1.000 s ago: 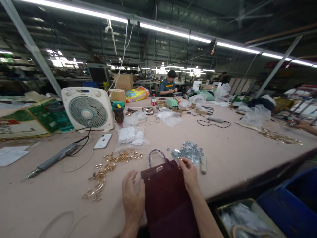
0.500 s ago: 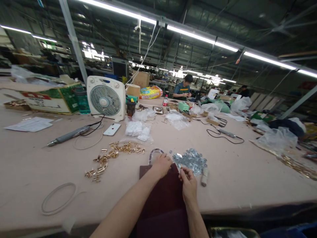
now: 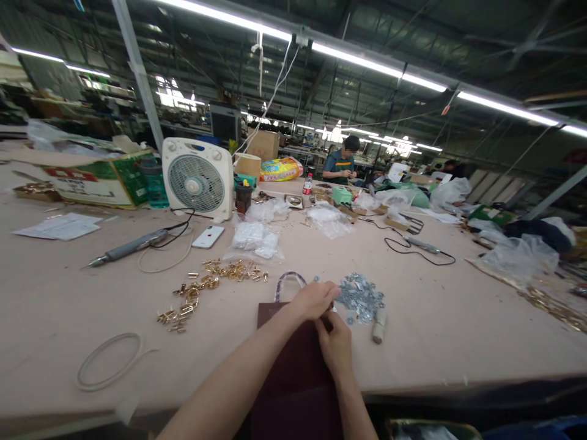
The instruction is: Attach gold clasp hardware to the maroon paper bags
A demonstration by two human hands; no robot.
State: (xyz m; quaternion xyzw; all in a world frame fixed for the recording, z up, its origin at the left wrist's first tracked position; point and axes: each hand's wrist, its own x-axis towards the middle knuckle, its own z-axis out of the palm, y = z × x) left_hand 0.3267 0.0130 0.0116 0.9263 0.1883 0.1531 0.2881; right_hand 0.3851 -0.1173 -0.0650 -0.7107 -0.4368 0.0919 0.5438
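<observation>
A dark maroon handbag point(image 3: 293, 385) with a wrapped, looped handle point(image 3: 288, 276) lies in front of me on the table. My left hand point(image 3: 315, 300) reaches across its upper right corner, fingers together and closed over the edge. Just below, my right hand point(image 3: 335, 342) is closed with bent fingers at the same edge. A small shiny bit shows between the hands, but what the right fingers pinch is mostly hidden. Beside them lies a pile of small silvery metal plates point(image 3: 362, 296), with a short wrapped cylinder point(image 3: 380, 325) at its near side.
Gold-coloured metal fittings point(image 3: 188, 299) are scattered to the left. Farther off are an electric screwdriver point(image 3: 128, 245), a phone point(image 3: 208, 237), plastic bags point(image 3: 254, 239) and a box fan point(image 3: 198, 177). Another corded tool point(image 3: 422, 244) lies right. A co-worker point(image 3: 340, 162) is across the table.
My left hand has moved right, over the bag's corner. My right hand has shifted left beneath it, so the small piece at its fingertips is now largely covered.
</observation>
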